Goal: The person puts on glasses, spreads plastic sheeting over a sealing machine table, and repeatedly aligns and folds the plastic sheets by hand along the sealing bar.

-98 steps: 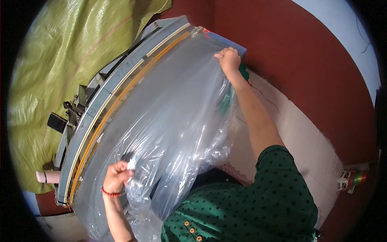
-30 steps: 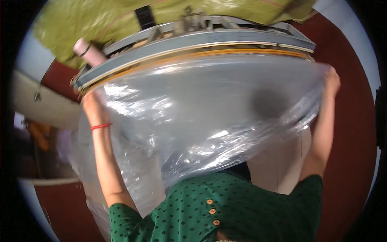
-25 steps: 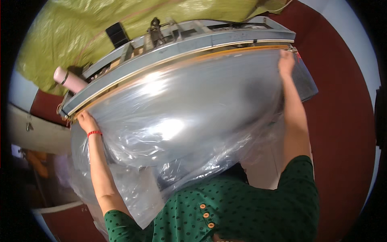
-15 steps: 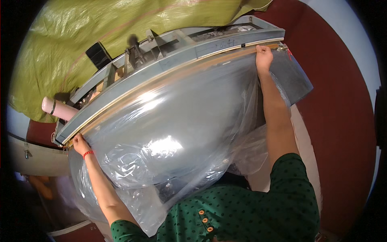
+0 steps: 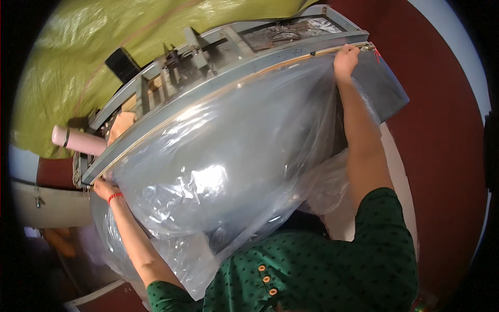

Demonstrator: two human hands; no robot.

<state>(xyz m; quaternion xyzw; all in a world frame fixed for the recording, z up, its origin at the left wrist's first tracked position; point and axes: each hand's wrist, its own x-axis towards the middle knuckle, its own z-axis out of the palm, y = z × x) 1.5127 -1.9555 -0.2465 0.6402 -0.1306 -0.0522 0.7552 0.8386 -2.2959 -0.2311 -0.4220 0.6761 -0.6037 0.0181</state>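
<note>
A wide sheet of clear plastic film [image 5: 244, 135] hangs from a long grey metal frame [image 5: 208, 86] toward my body. My left hand [image 5: 105, 189], with a red bead bracelet at the wrist, is closed on the film at the frame's left end. At the right end, my right hand [image 5: 345, 60] pinches the film's top corner against the frame's front edge. A thin pale strip [image 5: 176, 110] runs along that edge between my hands. Folds of film bunch up in front of my shirt.
A pink bottle [image 5: 78, 140] lies at the frame's left end, and a black phone [image 5: 122, 65] rests behind it. Yellow-green woven sheeting [image 5: 78, 36] covers the area beyond. A grey panel [image 5: 379, 88] juts out at right, over a dark red floor [image 5: 436, 156].
The frame's long bar has tilted, so more of its inside shows and the brown band under its front edge is narrower. Both hands keep hold of the film; my right hand is slightly higher.
</note>
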